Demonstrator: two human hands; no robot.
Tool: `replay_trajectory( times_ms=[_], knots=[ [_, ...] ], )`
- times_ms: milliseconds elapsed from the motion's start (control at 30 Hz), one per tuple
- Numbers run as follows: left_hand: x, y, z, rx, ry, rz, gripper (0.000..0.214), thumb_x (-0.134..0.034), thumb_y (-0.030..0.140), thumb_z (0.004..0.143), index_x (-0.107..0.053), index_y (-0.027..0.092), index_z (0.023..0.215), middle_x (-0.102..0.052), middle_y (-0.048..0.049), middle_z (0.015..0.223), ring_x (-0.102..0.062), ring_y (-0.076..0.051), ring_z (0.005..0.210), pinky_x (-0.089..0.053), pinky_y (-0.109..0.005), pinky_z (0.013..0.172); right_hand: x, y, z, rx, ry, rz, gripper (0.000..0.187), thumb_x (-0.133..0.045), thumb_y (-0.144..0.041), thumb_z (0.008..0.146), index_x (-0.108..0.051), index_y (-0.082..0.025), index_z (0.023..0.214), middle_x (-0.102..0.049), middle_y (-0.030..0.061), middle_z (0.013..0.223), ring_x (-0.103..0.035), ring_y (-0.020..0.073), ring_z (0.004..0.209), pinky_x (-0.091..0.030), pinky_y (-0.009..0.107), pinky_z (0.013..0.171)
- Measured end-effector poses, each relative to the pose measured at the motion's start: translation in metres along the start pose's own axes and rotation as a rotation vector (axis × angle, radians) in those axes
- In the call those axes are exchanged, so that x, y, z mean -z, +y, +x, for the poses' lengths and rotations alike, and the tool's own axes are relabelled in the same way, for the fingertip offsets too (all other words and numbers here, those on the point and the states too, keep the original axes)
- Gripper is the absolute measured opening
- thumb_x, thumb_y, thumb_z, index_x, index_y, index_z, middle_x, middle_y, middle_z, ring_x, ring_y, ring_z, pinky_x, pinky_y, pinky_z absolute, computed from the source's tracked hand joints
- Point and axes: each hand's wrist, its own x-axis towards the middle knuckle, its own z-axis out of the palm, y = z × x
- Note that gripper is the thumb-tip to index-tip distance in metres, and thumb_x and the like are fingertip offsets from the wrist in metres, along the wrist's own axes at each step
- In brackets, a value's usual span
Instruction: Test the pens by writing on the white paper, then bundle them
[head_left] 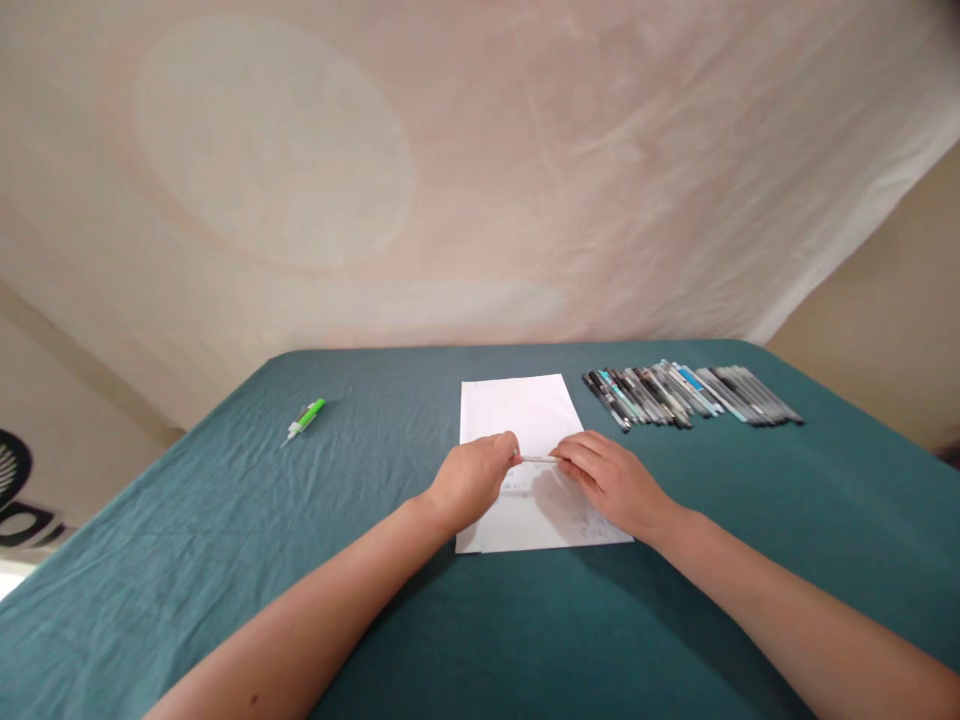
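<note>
A white sheet of paper (pixel 525 415) lies on the teal tablecloth (pixel 225 520) in front of me. Over its middle, my left hand (pixel 472 480) and my right hand (pixel 611 480) each pinch one end of a thin pale pen (pixel 538 459) held level between them. Both hands have their fingers curled closed. Faint writing shows on the paper under my right hand. What lies under the palms is hidden.
A row of several pens (pixel 690 393) lies side by side at the back right of the table. A green and white pen (pixel 304 420) lies alone at the back left. A pale cloth backdrop (pixel 480 170) hangs behind the table.
</note>
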Motion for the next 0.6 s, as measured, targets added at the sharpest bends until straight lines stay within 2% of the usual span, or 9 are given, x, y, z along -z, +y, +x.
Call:
replay_trajectory(
  times_ms=[67,133,200,267,333,433,533,600],
  knots=[
    [-0.002,0.004,-0.001,-0.057,0.006,0.011,0.019,-0.034,0.031,0.095,-0.05,0.02,0.095,-0.063,-0.0029,0.085,-0.059,-0.019,0.078,-0.039,-0.026,0.062,0.002,-0.006,0.002,0.084,0.014,-0.122,0.018,-0.048,-0.028,0.091,-0.063,-0.02,0.098,-0.061,0.0075,0.093,-0.051,0.0207,0.09,-0.038,0.034,0.078],
    [-0.003,0.006,-0.002,-0.102,0.015,-0.023,0.018,-0.035,0.03,0.095,-0.05,0.02,0.096,-0.063,-0.0027,0.087,-0.059,-0.018,0.079,-0.039,-0.025,0.064,0.004,-0.008,0.002,0.104,0.017,-0.245,0.018,-0.051,-0.029,0.09,-0.066,-0.02,0.091,-0.06,0.0073,0.084,-0.05,0.022,0.086,-0.036,0.036,0.075],
    [-0.001,0.004,-0.002,-0.082,0.068,-0.105,0.017,-0.035,0.028,0.095,-0.05,0.02,0.097,-0.063,-0.0024,0.091,-0.058,-0.016,0.081,-0.04,-0.024,0.066,0.006,-0.006,0.002,0.077,0.028,-0.321,0.02,-0.049,-0.028,0.09,-0.066,-0.019,0.085,-0.059,0.0068,0.076,-0.05,0.0224,0.082,-0.035,0.037,0.073],
    [0.003,-0.004,0.001,-0.003,0.161,-0.212,0.018,-0.033,0.027,0.095,-0.05,0.021,0.097,-0.062,-0.0022,0.093,-0.058,-0.015,0.08,-0.04,-0.024,0.067,0.008,0.0,0.001,0.02,0.072,-0.309,0.021,-0.047,-0.026,0.091,-0.066,-0.019,0.084,-0.06,0.0067,0.076,-0.052,0.0216,0.08,-0.035,0.037,0.074],
    [0.006,-0.015,0.004,0.076,0.239,-0.296,0.019,-0.033,0.028,0.095,-0.05,0.02,0.093,-0.061,-0.0016,0.087,-0.056,-0.014,0.077,-0.039,-0.023,0.067,0.008,0.008,-0.001,-0.077,0.161,-0.195,0.02,-0.047,-0.025,0.091,-0.064,-0.018,0.088,-0.063,0.0071,0.083,-0.055,0.0203,0.081,-0.037,0.035,0.076],
    [0.005,-0.036,0.009,0.153,0.257,-0.339,0.02,-0.035,0.029,0.094,-0.051,0.019,0.087,-0.058,-0.0001,0.075,-0.053,-0.014,0.068,-0.037,-0.023,0.062,0.009,0.011,-0.001,-0.271,0.225,0.108,0.015,-0.048,-0.026,0.089,-0.061,-0.019,0.091,-0.065,0.0051,0.087,-0.058,0.0177,0.078,-0.042,0.03,0.07],
    [-0.001,-0.053,0.011,0.202,0.213,-0.329,0.02,-0.035,0.028,0.092,-0.051,0.019,0.084,-0.058,-0.0008,0.074,-0.054,-0.014,0.068,-0.036,-0.024,0.061,0.008,0.003,0.0,-0.46,0.15,0.408,0.011,-0.052,-0.029,0.084,-0.059,-0.02,0.084,-0.063,0.0007,0.072,-0.057,0.0147,0.063,-0.042,0.025,0.058],
    [-0.006,-0.06,0.011,0.221,0.167,-0.322,0.02,-0.036,0.028,0.092,-0.051,0.019,0.083,-0.059,-0.0011,0.074,-0.054,-0.015,0.068,-0.035,-0.024,0.061,0.006,-0.004,0.001,-0.535,0.099,0.571,0.011,-0.053,-0.029,0.082,-0.058,-0.02,0.08,-0.062,-0.0009,0.067,-0.057,0.0133,0.059,-0.042,0.024,0.055]
  ],
)
